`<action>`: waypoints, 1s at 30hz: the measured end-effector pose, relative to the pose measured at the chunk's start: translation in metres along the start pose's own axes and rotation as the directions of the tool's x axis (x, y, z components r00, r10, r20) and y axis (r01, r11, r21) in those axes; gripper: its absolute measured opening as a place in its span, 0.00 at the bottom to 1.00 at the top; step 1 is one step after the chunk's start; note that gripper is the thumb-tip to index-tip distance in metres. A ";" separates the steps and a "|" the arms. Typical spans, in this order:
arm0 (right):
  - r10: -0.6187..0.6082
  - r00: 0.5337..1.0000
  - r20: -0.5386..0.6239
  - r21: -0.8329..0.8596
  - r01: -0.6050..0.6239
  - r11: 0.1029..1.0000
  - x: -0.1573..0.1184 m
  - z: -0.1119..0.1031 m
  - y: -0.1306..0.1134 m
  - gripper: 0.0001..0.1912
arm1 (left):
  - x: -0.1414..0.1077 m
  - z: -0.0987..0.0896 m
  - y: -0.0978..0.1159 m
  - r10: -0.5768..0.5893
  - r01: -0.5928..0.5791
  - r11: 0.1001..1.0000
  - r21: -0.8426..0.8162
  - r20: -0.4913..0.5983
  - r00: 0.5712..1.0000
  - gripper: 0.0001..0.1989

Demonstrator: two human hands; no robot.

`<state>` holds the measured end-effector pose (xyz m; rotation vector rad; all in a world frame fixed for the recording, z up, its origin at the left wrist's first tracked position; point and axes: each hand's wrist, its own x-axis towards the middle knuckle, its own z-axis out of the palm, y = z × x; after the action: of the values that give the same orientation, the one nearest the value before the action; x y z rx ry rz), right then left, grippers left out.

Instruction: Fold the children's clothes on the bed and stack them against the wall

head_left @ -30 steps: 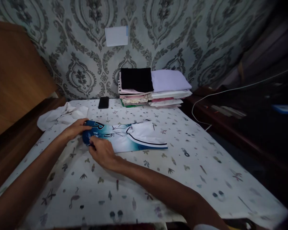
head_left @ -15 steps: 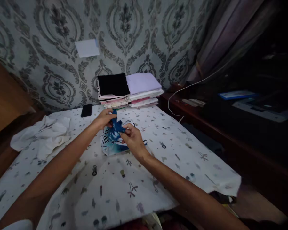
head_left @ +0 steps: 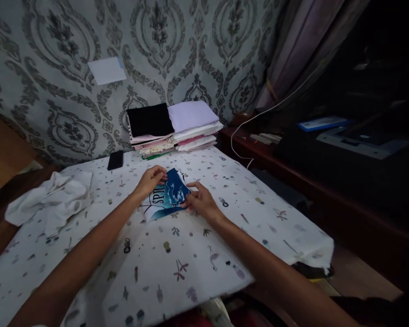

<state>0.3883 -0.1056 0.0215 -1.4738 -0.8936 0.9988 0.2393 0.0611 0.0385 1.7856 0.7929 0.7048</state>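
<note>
A folded blue-and-white printed garment [head_left: 172, 193] with dark lettering lies on the patterned white cloth [head_left: 150, 254]. My left hand [head_left: 152, 180] has its fingers closed at the garment's upper left edge. At its right edge is my right hand [head_left: 202, 200], thumb and curled fingers gripping the fabric and the index finger raised a little. Parts of both edges are hidden under my fingers.
Behind the garment stand two stacks of folded clothes, one topped by a black piece [head_left: 150, 120], the other by a lilac one [head_left: 192, 114]. A phone [head_left: 115, 160] lies left of them. Crumpled white cloth [head_left: 59, 200] is at far left. A white cable [head_left: 240, 136] hangs at right.
The bunched blue part of the garment now lies spread flat over the rest. My hands have moved apart and lower, one at each side. The view has shifted slightly right.
</note>
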 end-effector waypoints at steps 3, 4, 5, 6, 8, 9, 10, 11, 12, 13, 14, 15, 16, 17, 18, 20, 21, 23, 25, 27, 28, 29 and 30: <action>-0.241 0.964 -0.109 -0.422 0.175 0.889 -0.008 -0.007 -0.012 0.22 | -0.018 -0.007 0.000 0.214 -0.206 0.913 0.351 0.017 0.977 0.14; -0.349 0.929 -0.124 -0.538 0.233 0.810 -0.009 -0.007 -0.017 0.22 | -0.026 -0.006 0.000 0.264 -0.262 0.852 0.454 0.060 0.963 0.17; -0.444 0.890 -0.106 -0.618 0.291 0.730 -0.007 -0.005 -0.022 0.22 | -0.034 -0.003 0.000 0.295 -0.307 0.785 0.538 0.111 0.949 0.20; -0.514 0.856 -0.055 -0.662 0.354 0.661 -0.003 0.000 -0.026 0.21 | -0.042 0.002 -0.001 0.309 -0.342 0.721 0.603 0.161 0.937 0.23; -0.584 0.803 0.122 -0.661 0.505 0.555 0.012 0.013 -0.030 0.20 | -0.057 0.015 -0.003 0.303 -0.389 0.606 0.694 0.251 0.919 0.28; -0.582 0.784 0.217 -0.644 0.563 0.518 0.022 0.022 -0.030 0.21 | -0.064 0.021 -0.006 0.286 -0.402 0.557 0.727 0.287 0.914 0.30; -0.552 0.781 0.291 -0.639 0.588 0.496 0.034 0.029 -0.027 0.22 | -0.071 0.025 -0.008 0.263 -0.410 0.517 0.751 0.317 0.911 0.31; -0.498 0.798 0.339 -0.654 0.580 0.485 0.046 0.036 -0.023 0.24 | -0.077 0.028 -0.011 0.238 -0.416 0.487 0.768 0.341 0.909 0.33; -0.428 0.829 0.360 -0.688 0.546 0.479 0.057 0.042 -0.018 0.25 | -0.083 0.029 -0.014 0.216 -0.420 0.466 0.779 0.360 0.908 0.34; -0.354 0.863 0.361 -0.732 0.498 0.466 0.066 0.046 -0.013 0.26 | -0.089 0.028 -0.017 0.199 -0.423 0.452 0.785 0.374 0.906 0.35; -0.296 0.889 0.351 -0.772 0.453 0.446 0.074 0.048 -0.007 0.26 | -0.095 0.025 -0.019 0.187 -0.429 0.445 0.786 0.387 0.903 0.35; -0.260 0.903 0.341 -0.802 0.424 0.421 0.080 0.048 -0.001 0.26 | -0.101 0.020 -0.021 0.176 -0.437 0.445 0.782 0.402 0.898 0.36; -0.249 0.907 0.340 -0.819 0.416 0.395 0.083 0.048 0.004 0.26 | -0.106 0.014 -0.022 0.166 -0.447 0.453 0.771 0.420 0.892 0.37; -0.255 0.902 0.348 -0.827 0.423 0.371 0.085 0.047 0.007 0.26 | -0.109 0.008 -0.021 0.156 -0.455 0.470 0.756 0.436 0.886 0.36; -0.267 0.895 0.356 -0.829 0.435 0.352 0.086 0.046 0.010 0.27 | -0.111 0.001 -0.020 0.151 -0.453 0.494 0.742 0.440 0.885 0.35; -0.280 0.888 0.366 -0.833 0.446 0.327 0.086 0.045 0.013 0.27 | -0.108 -0.011 -0.018 0.160 -0.409 0.549 0.729 0.389 0.907 0.32; -0.275 0.889 0.366 -0.837 0.444 0.320 0.085 0.045 0.013 0.28 | -0.103 -0.016 -0.018 0.166 -0.370 0.570 0.733 0.339 0.926 0.31; -0.260 0.895 0.361 -0.848 0.432 0.309 0.084 0.046 0.013 0.28 | -0.091 -0.024 -0.020 0.136 -0.276 0.586 0.762 0.243 0.960 0.31; -0.249 0.901 0.356 -0.855 0.422 0.301 0.084 0.046 0.012 0.29 | -0.079 -0.032 -0.027 0.047 -0.193 0.563 0.803 0.202 0.978 0.35; -0.246 0.901 0.357 -0.855 0.422 0.303 0.084 0.047 0.012 0.29 | -0.071 -0.040 -0.037 -0.043 -0.139 0.534 0.834 0.191 0.981 0.38; -0.247 0.900 0.358 -0.851 0.424 0.310 0.084 0.047 0.012 0.29 | -0.070 -0.044 -0.042 -0.066 -0.123 0.529 0.840 0.185 0.981 0.38; -0.251 0.898 0.360 -0.845 0.428 0.320 0.084 0.047 0.012 0.29 | -0.070 -0.048 -0.046 -0.073 -0.113 0.531 0.840 0.178 0.981 0.39; -0.259 0.896 0.361 -0.837 0.433 0.333 0.084 0.047 0.012 0.28 | -0.071 -0.051 -0.050 -0.068 -0.104 0.543 0.833 0.167 0.984 0.39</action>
<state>0.3756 -0.0123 -0.0026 -1.9399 -2.0152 0.2123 0.1469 0.0477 0.0006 2.6931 1.0953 0.1075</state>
